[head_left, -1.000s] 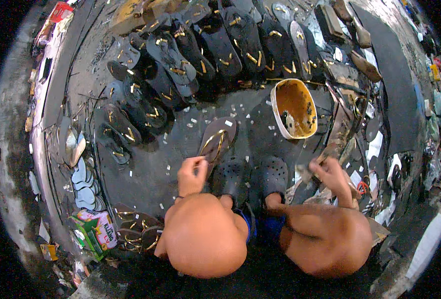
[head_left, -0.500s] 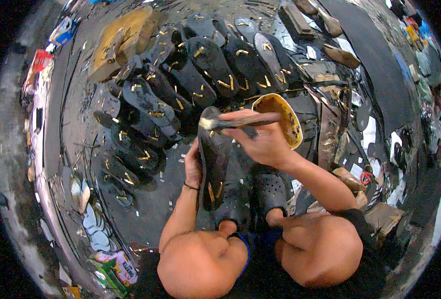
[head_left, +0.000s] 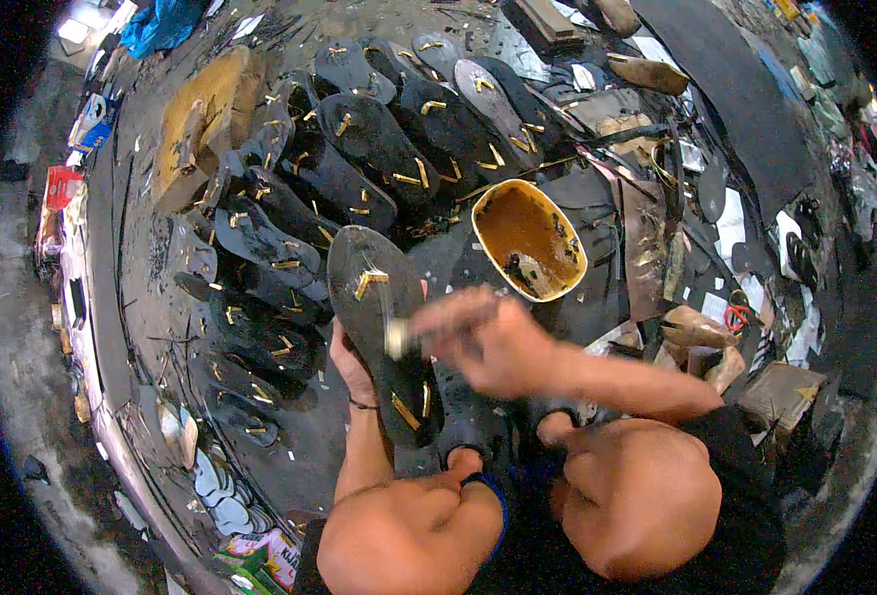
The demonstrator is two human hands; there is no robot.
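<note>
My left hand (head_left: 352, 367) grips a dark sandal sole (head_left: 391, 382) from its left edge, most of its fingers hidden behind it. The sole is tilted so its broad face shows, with light strap ends folded flat near the toe and two more toward the heel. In my right hand (head_left: 503, 347), blurred by motion, is a brush (head_left: 396, 337) whose pale bristles meet the middle of the sole's face. Just beyond the right hand stands a yellow-rimmed tub (head_left: 541, 297) with brown, glue-like liquid and dark bits inside.
Several similar dark soles (head_left: 374, 139) lie in rows ahead and to the left. A wooden block (head_left: 230, 94) stands at the far left. Wooden shoe lasts (head_left: 646, 73), red-handled scissors (head_left: 736, 313) and scraps lie on the right. Grey cut pieces (head_left: 222, 496) are stacked at the lower left.
The brush has moved from the toe end down to the middle of the sole. My left hand has turned the sole from nearly edge-on, so its face shows more.
</note>
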